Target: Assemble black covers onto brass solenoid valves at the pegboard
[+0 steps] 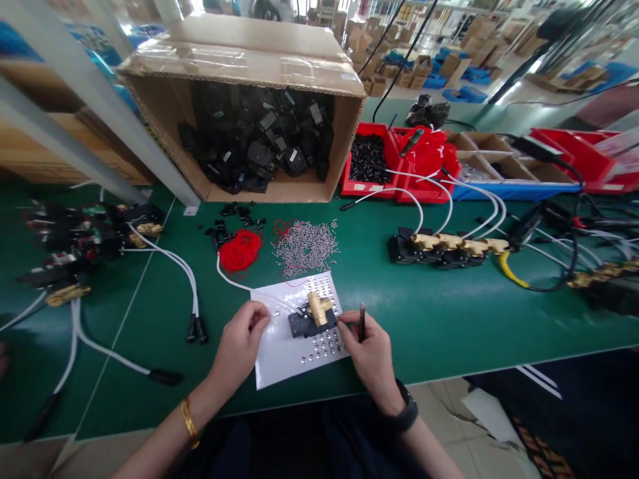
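A black plastic housing with a brass tee fitting (318,309) and a white cable lies on a white sheet (272,366). Rows of small round shiny discs (324,344) dot the sheet around its right side. My left hand (244,336) is at the sheet's left edge, thumb and forefinger pinched together; whatever is between them is too small to make out. In my right hand (370,349) a slim dark pen-like tool (362,322) stands upright between the fingers. The right thumb and forefinger meet at the housing's right end; whether they grip it is unclear.
Behind the sheet lie a pile of small screws (307,247), red rings (240,251) and black bits. A cardboard box (244,63) of black housings stands behind them. Red bins (372,189) stand back right. Brass-fitted assemblies (446,246) sit right, circuit-board units (74,233) left.
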A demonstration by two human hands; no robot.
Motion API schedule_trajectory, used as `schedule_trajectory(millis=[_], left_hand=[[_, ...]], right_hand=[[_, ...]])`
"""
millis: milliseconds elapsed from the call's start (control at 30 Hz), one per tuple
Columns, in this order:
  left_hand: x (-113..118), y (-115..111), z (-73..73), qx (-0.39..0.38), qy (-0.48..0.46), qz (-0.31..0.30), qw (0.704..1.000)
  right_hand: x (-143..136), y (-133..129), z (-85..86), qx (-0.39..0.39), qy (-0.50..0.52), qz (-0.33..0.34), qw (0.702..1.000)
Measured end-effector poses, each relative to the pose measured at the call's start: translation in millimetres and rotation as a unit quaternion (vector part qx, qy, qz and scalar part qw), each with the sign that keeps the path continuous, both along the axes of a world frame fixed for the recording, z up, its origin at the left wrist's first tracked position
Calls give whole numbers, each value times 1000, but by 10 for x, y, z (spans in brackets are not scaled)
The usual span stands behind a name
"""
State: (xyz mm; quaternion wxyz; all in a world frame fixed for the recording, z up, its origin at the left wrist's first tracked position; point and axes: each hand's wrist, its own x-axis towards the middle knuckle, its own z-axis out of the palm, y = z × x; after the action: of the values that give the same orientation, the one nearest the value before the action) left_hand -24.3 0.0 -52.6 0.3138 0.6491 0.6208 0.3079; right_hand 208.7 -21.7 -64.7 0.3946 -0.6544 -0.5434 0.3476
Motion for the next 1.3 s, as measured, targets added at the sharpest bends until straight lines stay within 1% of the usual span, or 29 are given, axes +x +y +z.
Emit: schedule_trajectory(millis=[33, 100, 133, 200, 233, 300, 367, 433, 567, 667, 767, 900, 1100, 1233, 1267, 1300], left_hand=[[6, -93, 13, -10, -35, 35, 999], [54, -246, 27, -16, -91, 77, 993], [90, -303, 24, -12, -108, 89, 990], [165, -379, 0, 9, -113, 92, 989], [198, -400, -18, 29, -103, 84, 991], [252, -418, -57, 77, -64, 45, 994], [291, -416, -92, 121, -23, -3, 992], [324, -405, -123, 154, 2, -34, 988], [390, -384, -173, 188, 22, -48, 981], [435, -371, -176, 182, 30, -42, 982], [464, -366, -148, 152, 31, -21, 988], [485, -367, -128, 131, 32, 2, 991], [495, -337, -171, 103, 76, 6, 992], [471, -364, -177, 69, 74, 2, 995], [449, -375, -160, 55, 58, 18, 997], [416, -379, -130, 39, 27, 47, 998]], right_hand=[[-22, -32, 2, 7, -18, -2, 1000], [-65, -102, 2, 31, -39, -4, 999], [-84, -135, 0, 49, -42, -2, 998], [-114, -187, -8, 86, -42, 7, 995], [-125, -203, -14, 102, -42, 12, 994], [-138, -216, -25, 125, -46, 23, 991], [-144, -211, -38, 132, -53, 26, 989], [-143, -203, -52, 128, -56, 21, 990], [-123, -198, -84, 128, -51, 37, 990], [-92, -198, -91, 139, -68, 69, 986], [-58, -198, -83, 149, -80, 93, 981], [-21, -213, -91, 156, -84, 106, 978], [35, -262, -113, 169, -117, 128, 970], [108, -342, -102, 165, -159, 183, 956], [134, -361, -97, 161, -174, 202, 950], [161, -371, -87, 160, -188, 218, 944]])
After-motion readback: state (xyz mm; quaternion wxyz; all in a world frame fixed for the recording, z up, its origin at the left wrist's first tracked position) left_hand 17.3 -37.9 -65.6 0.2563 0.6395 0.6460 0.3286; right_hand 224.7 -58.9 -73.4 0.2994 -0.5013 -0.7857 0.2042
